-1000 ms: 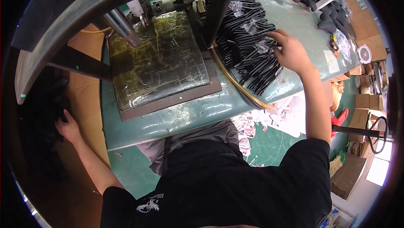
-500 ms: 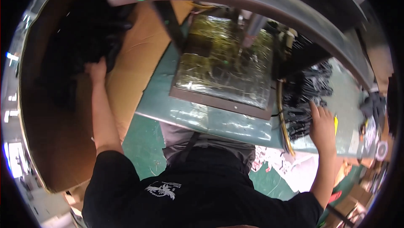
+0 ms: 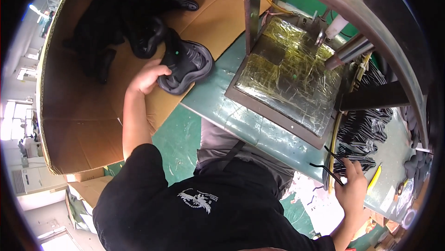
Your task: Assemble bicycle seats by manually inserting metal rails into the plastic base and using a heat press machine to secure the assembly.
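Note:
My left hand (image 3: 147, 77) grips a dark grey shoe upper (image 3: 185, 65) at the edge of a big cardboard box (image 3: 92, 121) that holds a heap of more black uppers (image 3: 125, 24). My right hand (image 3: 352, 188) pinches a thin black strip (image 3: 327, 167) at the near edge of the green table (image 3: 218, 102), beside a pile of similar black strips (image 3: 366, 130). Between my hands lies the gold foil-covered press plate (image 3: 292, 75).
A press head with metal rods (image 3: 347, 51) hangs over the plate, with a dark frame post (image 3: 250, 10) beside it. A yellow tool (image 3: 374, 177) and small items lie on the table's right end. Paper scraps (image 3: 315, 204) lie on the green floor below.
My view has swung left to the box. My left hand has taken hold of a shoe upper from the heap and lifted it toward the table. My right hand slid to the table's near edge.

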`<state>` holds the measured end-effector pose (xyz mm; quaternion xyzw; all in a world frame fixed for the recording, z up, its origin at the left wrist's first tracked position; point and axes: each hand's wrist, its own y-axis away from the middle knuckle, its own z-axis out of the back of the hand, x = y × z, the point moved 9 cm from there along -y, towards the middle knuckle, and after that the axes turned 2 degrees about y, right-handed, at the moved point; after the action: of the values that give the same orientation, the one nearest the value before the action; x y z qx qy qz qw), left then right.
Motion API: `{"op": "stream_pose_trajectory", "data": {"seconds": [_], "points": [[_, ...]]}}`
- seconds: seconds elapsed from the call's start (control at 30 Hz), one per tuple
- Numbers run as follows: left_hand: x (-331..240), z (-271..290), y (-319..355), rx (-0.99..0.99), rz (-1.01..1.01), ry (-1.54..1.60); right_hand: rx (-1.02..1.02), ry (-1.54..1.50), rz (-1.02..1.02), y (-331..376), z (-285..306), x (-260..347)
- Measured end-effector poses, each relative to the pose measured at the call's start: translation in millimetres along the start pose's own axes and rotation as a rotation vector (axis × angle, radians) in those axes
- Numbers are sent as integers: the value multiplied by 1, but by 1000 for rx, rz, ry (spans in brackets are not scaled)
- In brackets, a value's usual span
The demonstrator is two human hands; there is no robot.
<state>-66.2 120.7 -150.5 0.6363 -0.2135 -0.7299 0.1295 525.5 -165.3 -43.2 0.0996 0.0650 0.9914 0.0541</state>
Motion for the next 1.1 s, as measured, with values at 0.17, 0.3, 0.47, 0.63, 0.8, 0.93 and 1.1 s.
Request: {"op": "stream_pose_trajectory", "data": {"seconds": [0.17, 0.3, 0.47, 0.63, 0.8, 0.93, 1.1], "points": [[27, -54, 60, 186, -19, 482, -199, -364, -21, 32, 37, -13], [47, -85, 90, 240, 48, 447, -253, -1049, -138, 29, -17, -9], [33, -203, 117, 701, 58, -19, 163, -1369, 135, -25, -53, 80], [41, -269, 139, 984, -130, 15, 56, -867, 544, -31, -41, 134], [39, -290, 144, 1101, -70, 73, -26, -683, 596, -14, -40, 130], [42, -301, 147, 1107, 0, 111, -44, -644, 625, -9, -38, 125], [46, -311, 147, 1127, 22, 106, -38, -584, 637, -4, -42, 122]]}}
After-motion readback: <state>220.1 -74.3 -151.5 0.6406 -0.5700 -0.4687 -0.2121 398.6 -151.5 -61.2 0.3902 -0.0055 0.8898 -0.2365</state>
